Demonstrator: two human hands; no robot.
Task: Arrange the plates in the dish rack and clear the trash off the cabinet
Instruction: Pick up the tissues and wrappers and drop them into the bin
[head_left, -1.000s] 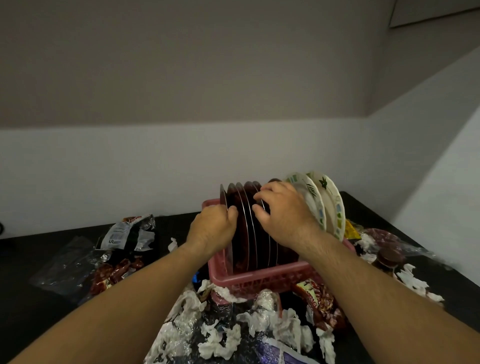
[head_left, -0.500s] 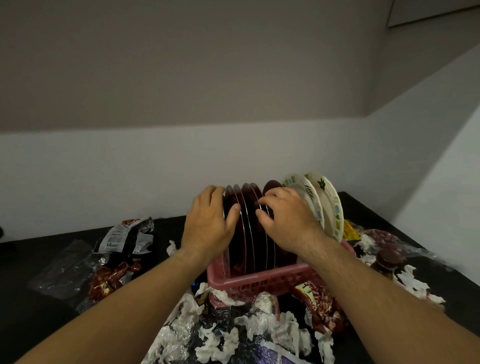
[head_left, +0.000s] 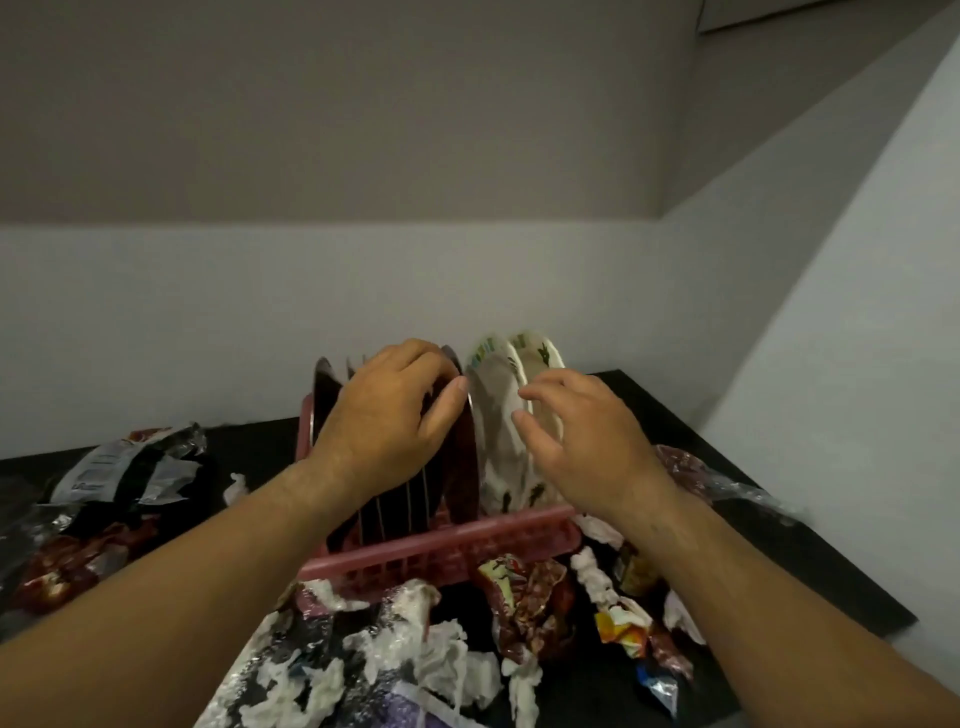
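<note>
A pink dish rack stands on the black cabinet top. Several dark maroon plates stand upright in its left part, and two white patterned plates lean in its right part. My left hand lies over the tops of the dark plates, thumb against the rightmost one. My right hand is at the white plates with fingers spread, fingertips touching a rim. Crumpled white tissues and snack wrappers lie in front of the rack.
A pile of foil and plastic wrappers lies left of the rack. More clear plastic and wrappers lie on its right. The wall is close behind, and a side wall closes the right. The cabinet's right edge runs diagonally near my right forearm.
My left hand has moved right, across the tops of the dark plates. My right hand has left the dark plates and gone right to the white patterned plates. The view has shifted.
</note>
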